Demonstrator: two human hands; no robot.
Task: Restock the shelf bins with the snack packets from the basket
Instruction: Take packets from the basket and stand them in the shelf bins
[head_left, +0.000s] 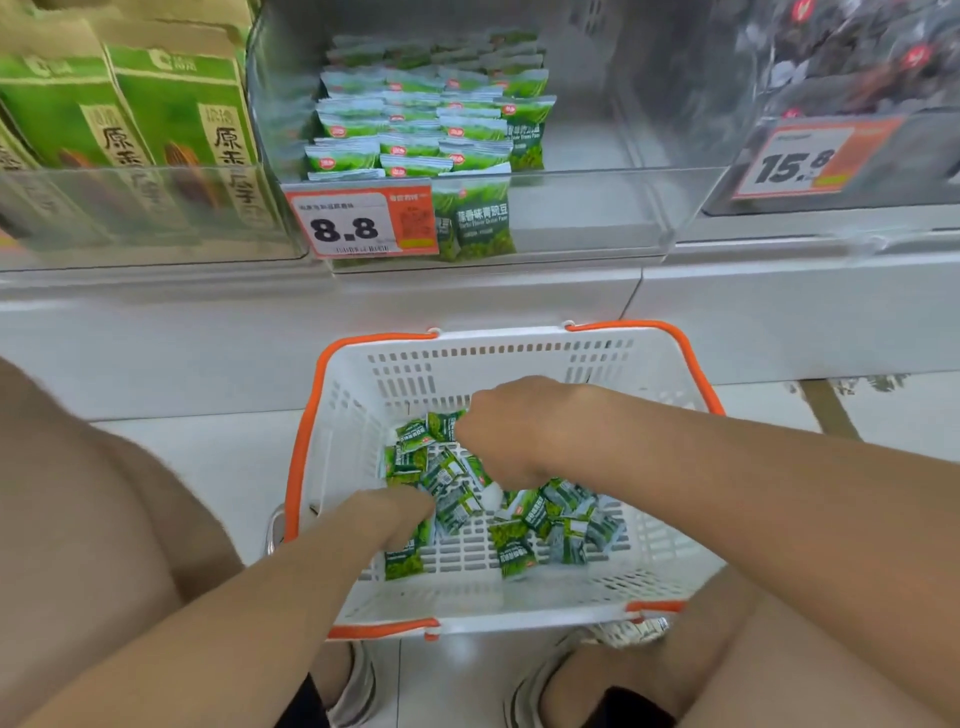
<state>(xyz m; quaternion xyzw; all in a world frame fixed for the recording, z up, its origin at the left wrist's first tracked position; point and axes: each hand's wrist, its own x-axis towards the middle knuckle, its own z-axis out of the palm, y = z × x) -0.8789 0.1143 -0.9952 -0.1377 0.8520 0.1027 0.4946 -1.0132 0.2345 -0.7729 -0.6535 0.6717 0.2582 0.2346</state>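
Observation:
A white basket with an orange rim (306, 431) sits on the floor between my knees. Several small green snack packets (563, 525) lie loose in its bottom. My right hand (514, 431) reaches down into the pile at the basket's middle, knuckles up, fingers curled round packets beneath it. My left hand (395, 514) is in the basket's left part, its fingers curled onto packets at the pile's edge. Above, the clear shelf bin (587, 213) with the 8.8 price tag (358, 223) holds stacked rows of the same green packets (426, 119) in its left half.
Tall green cartons (156, 119) fill the bin to the left. A bin with dark packets and a 15.8 tag (810, 161) stands at the right. A white shelf ledge (363, 312) runs below the bins. My shoes (535, 680) are near the basket's front.

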